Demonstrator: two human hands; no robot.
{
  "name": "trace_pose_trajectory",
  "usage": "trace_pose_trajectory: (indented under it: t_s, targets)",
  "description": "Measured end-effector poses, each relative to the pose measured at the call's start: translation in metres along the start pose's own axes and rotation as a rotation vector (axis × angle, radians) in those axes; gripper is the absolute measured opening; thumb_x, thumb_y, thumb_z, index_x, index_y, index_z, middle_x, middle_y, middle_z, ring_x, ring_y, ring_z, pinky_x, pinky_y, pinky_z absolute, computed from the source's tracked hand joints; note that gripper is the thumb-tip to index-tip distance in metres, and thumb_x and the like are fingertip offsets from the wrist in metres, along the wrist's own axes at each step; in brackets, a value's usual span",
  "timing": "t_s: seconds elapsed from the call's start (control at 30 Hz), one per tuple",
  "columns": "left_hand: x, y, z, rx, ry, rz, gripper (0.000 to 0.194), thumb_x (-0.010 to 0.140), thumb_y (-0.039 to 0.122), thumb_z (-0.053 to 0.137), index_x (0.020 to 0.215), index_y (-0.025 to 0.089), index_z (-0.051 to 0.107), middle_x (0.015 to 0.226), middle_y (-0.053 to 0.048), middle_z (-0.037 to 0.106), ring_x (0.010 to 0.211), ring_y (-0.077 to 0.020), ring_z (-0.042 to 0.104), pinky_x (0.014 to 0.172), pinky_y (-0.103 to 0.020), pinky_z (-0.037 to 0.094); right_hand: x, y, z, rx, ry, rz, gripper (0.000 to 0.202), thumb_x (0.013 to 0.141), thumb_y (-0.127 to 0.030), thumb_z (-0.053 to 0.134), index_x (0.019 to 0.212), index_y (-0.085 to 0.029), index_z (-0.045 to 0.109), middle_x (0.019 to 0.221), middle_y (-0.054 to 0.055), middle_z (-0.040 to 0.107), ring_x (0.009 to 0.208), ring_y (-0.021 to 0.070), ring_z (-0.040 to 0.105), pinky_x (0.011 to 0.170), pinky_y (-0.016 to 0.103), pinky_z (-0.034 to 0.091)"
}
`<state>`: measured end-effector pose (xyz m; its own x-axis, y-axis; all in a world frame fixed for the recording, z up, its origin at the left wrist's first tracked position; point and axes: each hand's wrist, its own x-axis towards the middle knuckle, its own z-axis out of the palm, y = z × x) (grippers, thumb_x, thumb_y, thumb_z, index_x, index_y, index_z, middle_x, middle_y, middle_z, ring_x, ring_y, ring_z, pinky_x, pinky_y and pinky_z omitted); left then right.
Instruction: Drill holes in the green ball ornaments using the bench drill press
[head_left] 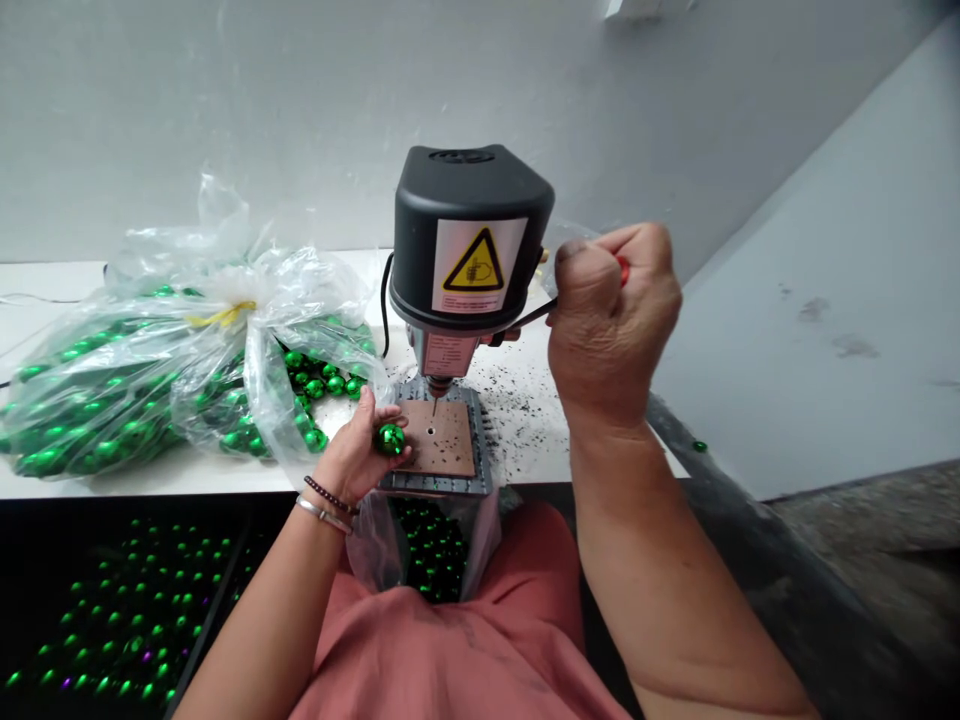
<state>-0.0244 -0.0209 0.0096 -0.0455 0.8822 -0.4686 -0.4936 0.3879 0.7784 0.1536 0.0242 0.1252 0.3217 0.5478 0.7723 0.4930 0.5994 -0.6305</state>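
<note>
A black-topped drill press [472, 240] stands at the centre, its thin bit pointing down over a brown board [450, 450] with a small hole in it. My left hand [364, 445] holds a shiny green ball [390, 439] in its fingers at the board's left edge. The ball is left of the bit and apart from it. To the right of the machine, my right hand [615, 310] is closed around the end of the black lever; a bit of red shows between the fingers.
Clear plastic bags [255, 390] of green balls lie on the white table [225, 485] at left. Dark shavings surround the drill base. An open bag of green pieces [431, 550] hangs below the board. More green balls [142, 600] fill a dark area at lower left.
</note>
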Motion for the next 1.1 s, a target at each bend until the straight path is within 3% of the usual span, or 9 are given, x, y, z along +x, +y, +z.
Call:
trace_pose_trajectory:
  t_s: [0.07,0.17,0.27,0.53,0.6,0.7,0.8,1.1]
  targets:
    - [0.0,0.001,0.001,-0.117,-0.026,-0.058,0.038,0.083,0.049,0.046,0.071,0.015,0.056,0.066,-0.002,0.057,0.061,-0.0108,0.057,0.061,-0.026,0.051,0.0,0.001,0.0,0.001,-0.005,-0.01,0.024,0.083,-0.037,0.044,0.068,-0.019,0.039,0.057,-0.006,0.039,0.051,0.0036,0.038,0.056,0.021,0.037]
    - [0.0,0.002,-0.001,-0.162,-0.029,-0.044,0.007,0.079,0.017,0.054,0.076,0.013,0.059,0.07,-0.002,0.06,0.067,-0.0103,0.059,0.073,-0.027,0.053,0.0,0.003,0.0,0.022,-0.009,-0.022,0.024,0.083,-0.038,0.045,0.069,-0.019,0.04,0.058,-0.006,0.039,0.054,0.0038,0.042,0.058,0.021,0.039]
    - [0.0,-0.001,-0.002,-0.141,-0.033,-0.005,0.02,0.072,0.002,0.053,0.088,0.012,0.061,0.081,-0.004,0.064,0.074,-0.0117,0.062,0.081,-0.03,0.053,0.0,0.003,0.001,0.053,-0.001,-0.019,0.024,0.082,-0.038,0.046,0.069,-0.019,0.04,0.059,-0.006,0.041,0.057,0.0049,0.045,0.062,0.022,0.042]
    - [-0.002,-0.006,0.003,0.012,-0.07,0.03,0.01,0.071,0.013,0.061,0.081,0.012,0.06,0.084,-0.004,0.063,0.076,-0.0124,0.063,0.079,-0.029,0.053,0.0,0.002,-0.001,0.04,-0.011,0.009,0.02,0.083,-0.034,0.048,0.072,-0.019,0.04,0.059,-0.006,0.039,0.052,0.0037,0.037,0.056,0.02,0.038]
    - [0.0,-0.007,0.004,0.207,-0.073,0.098,0.019,0.07,0.023,0.065,0.086,0.014,0.06,0.081,-0.003,0.063,0.073,-0.0122,0.062,0.068,-0.026,0.052,-0.001,0.001,-0.001,0.027,-0.001,-0.015,0.021,0.083,-0.034,0.047,0.071,-0.019,0.039,0.059,-0.007,0.037,0.052,0.0028,0.036,0.055,0.019,0.036]
    - [0.007,-0.011,0.004,0.643,0.029,0.321,0.035,0.067,0.035,0.067,0.095,0.016,0.06,0.081,-0.002,0.064,0.071,-0.0135,0.06,0.059,-0.023,0.048,-0.001,0.0,-0.002,0.014,0.002,-0.053,0.023,0.084,-0.036,0.044,0.07,-0.019,0.038,0.06,-0.006,0.034,0.052,0.002,0.035,0.053,0.017,0.034]
    - [0.015,-0.016,0.004,0.909,0.097,0.473,0.038,0.066,0.035,0.066,0.098,0.017,0.06,0.084,-0.003,0.065,0.075,-0.015,0.06,0.064,-0.025,0.048,-0.001,0.0,-0.003,0.023,-0.018,-0.052,0.023,0.084,-0.036,0.044,0.07,-0.019,0.038,0.06,-0.006,0.034,0.052,0.0021,0.035,0.052,0.017,0.035]
    - [0.024,-0.03,0.006,1.173,0.09,0.65,0.039,0.066,0.03,0.068,0.103,0.021,0.061,0.101,-0.003,0.065,0.093,-0.0183,0.059,0.086,-0.032,0.045,-0.001,-0.003,-0.005,0.032,-0.03,-0.007,0.022,0.083,-0.033,0.048,0.07,-0.019,0.037,0.058,-0.006,0.034,0.051,0.0025,0.039,0.048,0.016,0.034]
